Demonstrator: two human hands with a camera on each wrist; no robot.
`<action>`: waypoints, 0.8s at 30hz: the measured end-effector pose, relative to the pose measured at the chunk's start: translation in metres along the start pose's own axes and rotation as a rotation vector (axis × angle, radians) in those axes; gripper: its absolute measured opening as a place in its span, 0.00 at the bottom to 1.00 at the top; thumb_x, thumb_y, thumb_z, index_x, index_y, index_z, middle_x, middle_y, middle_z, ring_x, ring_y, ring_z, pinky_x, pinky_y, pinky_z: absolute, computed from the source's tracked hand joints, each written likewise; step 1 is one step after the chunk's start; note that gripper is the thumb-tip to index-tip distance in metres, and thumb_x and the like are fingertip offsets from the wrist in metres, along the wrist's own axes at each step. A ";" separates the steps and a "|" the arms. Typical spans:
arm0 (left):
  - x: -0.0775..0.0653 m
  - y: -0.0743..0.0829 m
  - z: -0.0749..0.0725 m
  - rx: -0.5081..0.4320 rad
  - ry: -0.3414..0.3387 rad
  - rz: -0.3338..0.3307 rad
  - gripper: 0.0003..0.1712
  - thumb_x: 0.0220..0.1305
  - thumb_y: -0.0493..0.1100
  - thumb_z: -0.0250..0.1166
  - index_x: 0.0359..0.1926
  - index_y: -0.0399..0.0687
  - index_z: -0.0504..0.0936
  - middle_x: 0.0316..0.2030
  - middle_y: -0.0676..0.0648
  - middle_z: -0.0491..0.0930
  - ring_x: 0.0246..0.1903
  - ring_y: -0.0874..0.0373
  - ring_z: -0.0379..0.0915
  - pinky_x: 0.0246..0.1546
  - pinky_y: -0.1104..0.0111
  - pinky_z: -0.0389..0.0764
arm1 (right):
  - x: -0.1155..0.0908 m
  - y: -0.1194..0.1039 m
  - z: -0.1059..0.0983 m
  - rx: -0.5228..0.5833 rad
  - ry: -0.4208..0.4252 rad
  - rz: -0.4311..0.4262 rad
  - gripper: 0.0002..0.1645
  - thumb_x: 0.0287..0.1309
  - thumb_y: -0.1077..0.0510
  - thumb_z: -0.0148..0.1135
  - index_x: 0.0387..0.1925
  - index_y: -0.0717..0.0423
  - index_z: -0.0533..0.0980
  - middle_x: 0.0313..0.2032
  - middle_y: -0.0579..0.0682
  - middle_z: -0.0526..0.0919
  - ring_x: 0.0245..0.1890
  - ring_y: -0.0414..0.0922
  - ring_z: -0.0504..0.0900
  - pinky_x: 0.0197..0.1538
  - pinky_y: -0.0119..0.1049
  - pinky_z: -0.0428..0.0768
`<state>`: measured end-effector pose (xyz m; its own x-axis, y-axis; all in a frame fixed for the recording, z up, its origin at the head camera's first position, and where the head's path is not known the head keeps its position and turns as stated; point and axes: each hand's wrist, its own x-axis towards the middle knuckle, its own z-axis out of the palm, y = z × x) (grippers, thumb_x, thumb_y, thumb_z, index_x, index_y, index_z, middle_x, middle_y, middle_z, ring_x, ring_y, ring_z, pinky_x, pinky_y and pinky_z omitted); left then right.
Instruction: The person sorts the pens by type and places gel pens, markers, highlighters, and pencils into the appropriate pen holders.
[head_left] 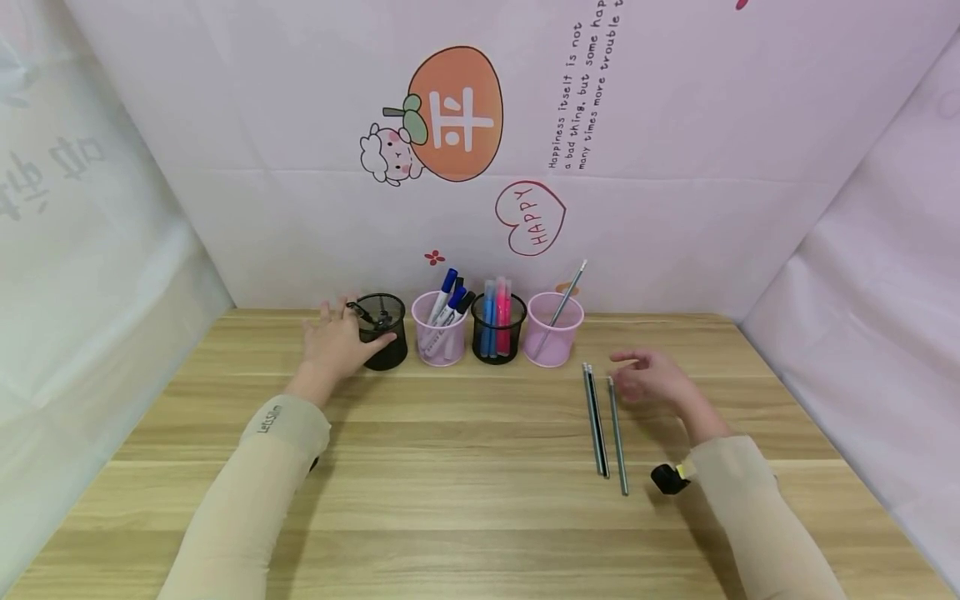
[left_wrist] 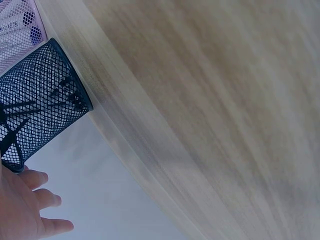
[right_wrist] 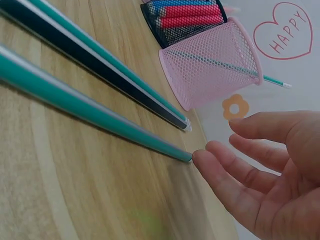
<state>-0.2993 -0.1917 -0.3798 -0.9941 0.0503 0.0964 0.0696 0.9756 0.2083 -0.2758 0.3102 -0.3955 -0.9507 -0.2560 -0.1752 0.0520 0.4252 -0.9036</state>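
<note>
My left hand (head_left: 335, 343) is at the left side of a black mesh pen cup (head_left: 387, 357), its fingers spread and its thumb reaching across the front. Inside that cup are small black items (head_left: 382, 319), whose kind is hard to make out. My right hand (head_left: 651, 377) hovers with loosely bent fingers by the eraser end of a green pencil (head_left: 618, 442) lying on the table. In the right wrist view, a fingertip (right_wrist: 201, 157) meets or nearly meets that end; contact is uncertain. Left of it, a green pencil (right_wrist: 115, 70) and a black-striped pencil (right_wrist: 100, 70) lie side by side.
Along the back wall stand a pink mesh cup (head_left: 427, 343) of markers, a black mesh cup (head_left: 498, 360) with blue and pink pens, and another pink cup (head_left: 570, 337) with one pencil (head_left: 570, 287). The wooden table (head_left: 450, 500) meets white sheeting at its sides.
</note>
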 end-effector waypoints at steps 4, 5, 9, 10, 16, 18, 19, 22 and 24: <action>0.000 0.000 0.000 0.004 0.001 0.001 0.59 0.68 0.75 0.54 0.70 0.20 0.64 0.79 0.32 0.47 0.75 0.24 0.38 0.67 0.26 0.43 | -0.002 0.001 -0.002 0.024 -0.027 0.031 0.34 0.72 0.67 0.55 0.72 0.78 0.56 0.57 0.77 0.74 0.41 0.49 0.85 0.47 0.45 0.87; 0.000 0.000 0.000 0.003 0.000 0.001 0.59 0.68 0.75 0.54 0.70 0.20 0.64 0.79 0.32 0.47 0.75 0.24 0.38 0.67 0.26 0.43 | -0.003 0.002 -0.002 0.030 -0.032 0.035 0.34 0.72 0.67 0.55 0.72 0.78 0.55 0.56 0.77 0.75 0.41 0.49 0.85 0.47 0.45 0.87; 0.000 0.000 0.000 0.002 0.000 0.002 0.59 0.68 0.75 0.54 0.70 0.21 0.64 0.79 0.33 0.47 0.75 0.24 0.37 0.67 0.26 0.43 | -0.002 0.006 -0.003 0.043 -0.062 0.059 0.35 0.73 0.66 0.55 0.72 0.79 0.53 0.52 0.73 0.77 0.39 0.48 0.86 0.45 0.45 0.88; 0.000 0.000 0.000 0.001 0.001 0.002 0.59 0.68 0.75 0.54 0.70 0.21 0.64 0.79 0.33 0.47 0.75 0.24 0.37 0.67 0.26 0.44 | -0.002 0.007 -0.003 0.042 -0.070 0.068 0.36 0.73 0.66 0.55 0.72 0.79 0.53 0.51 0.72 0.78 0.39 0.48 0.86 0.44 0.45 0.88; 0.001 0.000 -0.001 0.000 0.000 0.003 0.59 0.69 0.74 0.55 0.70 0.20 0.64 0.79 0.32 0.47 0.75 0.25 0.37 0.67 0.26 0.46 | -0.002 0.006 0.000 -0.038 -0.103 0.083 0.41 0.66 0.70 0.59 0.73 0.79 0.52 0.55 0.73 0.73 0.39 0.46 0.84 0.43 0.43 0.88; 0.000 0.000 -0.001 0.002 -0.001 0.004 0.59 0.68 0.75 0.54 0.70 0.20 0.64 0.79 0.32 0.47 0.75 0.25 0.37 0.67 0.26 0.46 | -0.001 0.004 0.001 -0.066 -0.107 0.086 0.43 0.63 0.71 0.61 0.73 0.79 0.52 0.55 0.73 0.73 0.39 0.46 0.84 0.43 0.42 0.88; 0.000 0.000 -0.001 0.002 -0.002 0.004 0.59 0.68 0.75 0.54 0.70 0.20 0.64 0.79 0.32 0.47 0.75 0.25 0.37 0.67 0.26 0.45 | 0.000 0.004 0.002 -0.075 -0.106 0.090 0.44 0.62 0.71 0.63 0.73 0.79 0.53 0.53 0.72 0.74 0.38 0.46 0.84 0.43 0.42 0.88; 0.000 0.000 -0.001 -0.001 -0.008 0.004 0.60 0.68 0.75 0.54 0.71 0.21 0.62 0.79 0.33 0.46 0.75 0.25 0.36 0.67 0.26 0.44 | 0.002 0.002 0.004 -0.090 -0.116 0.089 0.43 0.61 0.73 0.63 0.72 0.81 0.53 0.47 0.66 0.75 0.37 0.46 0.84 0.42 0.42 0.88; 0.000 0.000 0.000 -0.003 -0.010 0.004 0.60 0.69 0.75 0.53 0.72 0.21 0.62 0.79 0.34 0.46 0.75 0.25 0.37 0.67 0.26 0.43 | 0.004 0.002 0.005 -0.096 -0.116 0.090 0.42 0.60 0.75 0.63 0.71 0.82 0.54 0.44 0.63 0.75 0.35 0.45 0.83 0.42 0.41 0.88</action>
<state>-0.2995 -0.1920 -0.3794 -0.9946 0.0565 0.0873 0.0739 0.9747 0.2112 -0.2780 0.3057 -0.4004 -0.9014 -0.3094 -0.3029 0.1007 0.5305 -0.8417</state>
